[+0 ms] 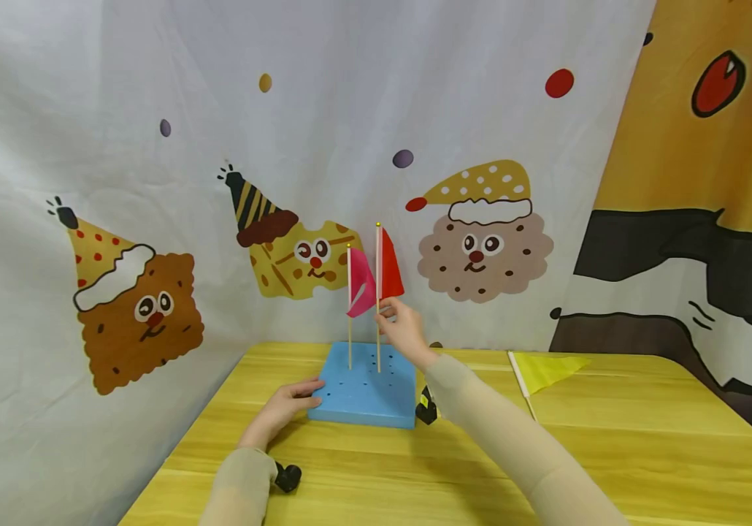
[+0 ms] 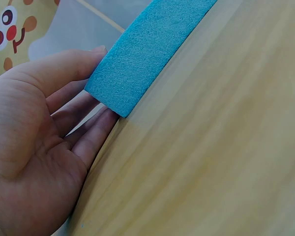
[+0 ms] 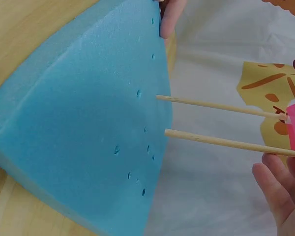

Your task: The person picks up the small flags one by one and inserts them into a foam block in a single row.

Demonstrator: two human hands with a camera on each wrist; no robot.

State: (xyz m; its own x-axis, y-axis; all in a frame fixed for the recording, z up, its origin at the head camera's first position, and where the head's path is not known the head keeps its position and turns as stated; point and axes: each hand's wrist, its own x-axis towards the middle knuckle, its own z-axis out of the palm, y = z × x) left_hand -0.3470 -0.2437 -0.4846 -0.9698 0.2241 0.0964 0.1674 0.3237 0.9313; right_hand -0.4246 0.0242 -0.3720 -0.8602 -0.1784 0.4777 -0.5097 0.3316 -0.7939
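A light-blue foam block [image 1: 363,405] with several small holes in its top lies on the table. My left hand [image 1: 285,403] rests at the block's near left edge, its thumb and fingertips touching the foam [image 2: 132,64]. Above the block, my right hand [image 1: 405,329] pinches the wooden stick [image 3: 221,141] of a red flag [image 1: 390,267] between thumb and fingers. The stick is upright, its lower end close over the holes. Just left of it, a pink flag [image 1: 361,283] stands upright on its own stick [image 3: 216,105] in the block.
A yellow flag [image 1: 550,374] lies on the wooden table [image 1: 645,438] to the right. Behind the table hangs a white cloth [image 1: 350,88] printed with cartoon biscuits. Black wrist devices [image 1: 288,478] sit at both sleeves.
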